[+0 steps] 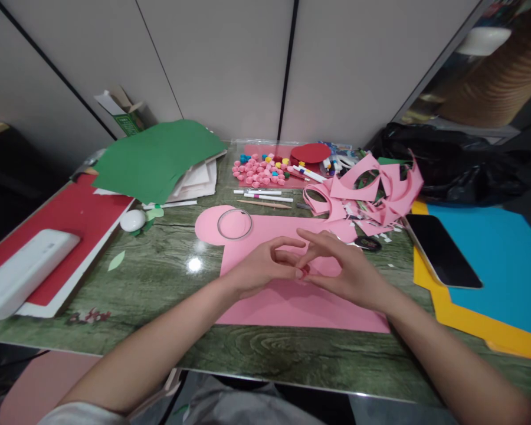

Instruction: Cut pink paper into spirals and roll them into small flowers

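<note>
My left hand (pixel 265 265) and my right hand (pixel 343 265) meet at the fingertips above a large pink paper sheet (pixel 256 304). Between the pinched thumbs and fingers is a small pink piece (pixel 305 273), mostly hidden, so its exact shape cannot be made out. Both hands have their fingers curved and closed on it. To the left of the hands, a clear ring-edged disc (pixel 234 224) lies across the sheet and a round pink paper cutout (pixel 207 225).
Behind are many pink rolled pieces (pixel 256 171), several pens (pixel 269 198), a red paper disc (pixel 310 153) and pink scraps (pixel 380 189). Green paper (pixel 159 156) and a white device (pixel 30 271) lie left. A phone (pixel 445 251) rests on blue paper (pixel 504 254) at right.
</note>
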`<state>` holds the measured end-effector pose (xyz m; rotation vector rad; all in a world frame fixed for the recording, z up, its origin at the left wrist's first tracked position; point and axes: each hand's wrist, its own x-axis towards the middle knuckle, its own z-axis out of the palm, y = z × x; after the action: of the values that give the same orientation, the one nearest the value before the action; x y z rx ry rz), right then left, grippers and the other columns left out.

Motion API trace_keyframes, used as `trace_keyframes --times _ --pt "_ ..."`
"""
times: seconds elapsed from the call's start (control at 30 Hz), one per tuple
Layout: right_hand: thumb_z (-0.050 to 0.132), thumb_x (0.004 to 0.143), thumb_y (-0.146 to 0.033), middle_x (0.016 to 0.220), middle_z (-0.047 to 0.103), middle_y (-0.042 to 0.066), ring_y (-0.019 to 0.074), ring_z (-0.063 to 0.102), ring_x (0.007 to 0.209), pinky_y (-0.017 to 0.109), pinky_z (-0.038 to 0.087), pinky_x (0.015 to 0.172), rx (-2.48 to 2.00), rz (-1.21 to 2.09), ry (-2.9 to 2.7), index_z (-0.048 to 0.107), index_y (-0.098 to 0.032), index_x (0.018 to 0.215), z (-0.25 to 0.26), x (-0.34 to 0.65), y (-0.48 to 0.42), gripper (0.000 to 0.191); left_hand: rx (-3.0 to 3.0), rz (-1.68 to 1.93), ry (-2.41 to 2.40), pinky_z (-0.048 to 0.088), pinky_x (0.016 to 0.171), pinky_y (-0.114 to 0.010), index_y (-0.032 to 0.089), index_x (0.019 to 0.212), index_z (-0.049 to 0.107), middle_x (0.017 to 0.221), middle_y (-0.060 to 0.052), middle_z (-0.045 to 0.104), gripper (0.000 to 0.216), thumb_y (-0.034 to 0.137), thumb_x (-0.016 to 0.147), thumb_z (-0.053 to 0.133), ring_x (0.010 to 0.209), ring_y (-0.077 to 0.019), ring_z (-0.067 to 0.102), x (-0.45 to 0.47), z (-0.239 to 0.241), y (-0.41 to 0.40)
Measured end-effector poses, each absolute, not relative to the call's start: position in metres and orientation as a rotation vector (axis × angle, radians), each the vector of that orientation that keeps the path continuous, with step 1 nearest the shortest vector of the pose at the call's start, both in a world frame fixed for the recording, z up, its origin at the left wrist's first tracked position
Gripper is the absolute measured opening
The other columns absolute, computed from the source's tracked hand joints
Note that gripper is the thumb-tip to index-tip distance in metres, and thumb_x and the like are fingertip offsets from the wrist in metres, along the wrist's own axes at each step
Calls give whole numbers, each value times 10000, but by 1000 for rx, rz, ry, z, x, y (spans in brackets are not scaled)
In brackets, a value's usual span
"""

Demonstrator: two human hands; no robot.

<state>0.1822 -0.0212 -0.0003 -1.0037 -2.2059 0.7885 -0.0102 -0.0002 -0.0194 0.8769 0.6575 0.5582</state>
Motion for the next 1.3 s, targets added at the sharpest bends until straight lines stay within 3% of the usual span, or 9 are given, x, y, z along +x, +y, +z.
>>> trace_keyframes --times 0.23,0.4,0.5,0.73,0.97,1.3 --pt "593 791 -91 873 687 -27 197 493 852 384 402 824 -1013 462 -2216 236 -374 1372 -3 178 -21 739 790 735 755 400 866 -342 164 1034 562 857 -55 680 395 89 671 697 833 -153 627 -3 -21 -8" --pt "574 796 -91 807 660 0 209 475 804 380 428 759 -1026 327 -2195 268 -364 1361 -8 176 -25 698 632 804 698 397 807 -271 169 999 581 860 -33 676 353 75 677 689 810 -121 619 1 -27 -15" --pt "586 792 -107 834 656 0 205 493 819 377 432 764 -1047 382 -2157 298 -361 1345 -8 175 -25 673 595 799 702 395 779 -262 170 1014 579 837 -30 678 381 85 664 705 788 -119 619 1 -28 -15" --pt "614 775 -143 934 670 -8 192 572 956 418 361 949 -1034 748 -2074 296 -327 1357 -3 181 -20 689 607 642 713 405 777 -296 191 1035 552 829 -18 687 445 102 638 732 719 -135 651 -5 -21 -6" --pt "639 777 -259 935 701 1 201 584 991 402 365 948 -1053 886 -2157 307 -304 1359 0 183 -20 672 733 496 669 438 801 -362 158 1014 561 826 -56 687 450 80 609 740 720 -163 659 -9 -18 1" --pt "534 810 -142 934 679 -7 198 540 939 406 380 905 -1060 769 -2267 235 -312 1387 -4 183 -18 671 894 672 786 442 824 -368 176 1033 548 845 -45 671 427 97 645 707 822 -164 630 -4 -29 -6"
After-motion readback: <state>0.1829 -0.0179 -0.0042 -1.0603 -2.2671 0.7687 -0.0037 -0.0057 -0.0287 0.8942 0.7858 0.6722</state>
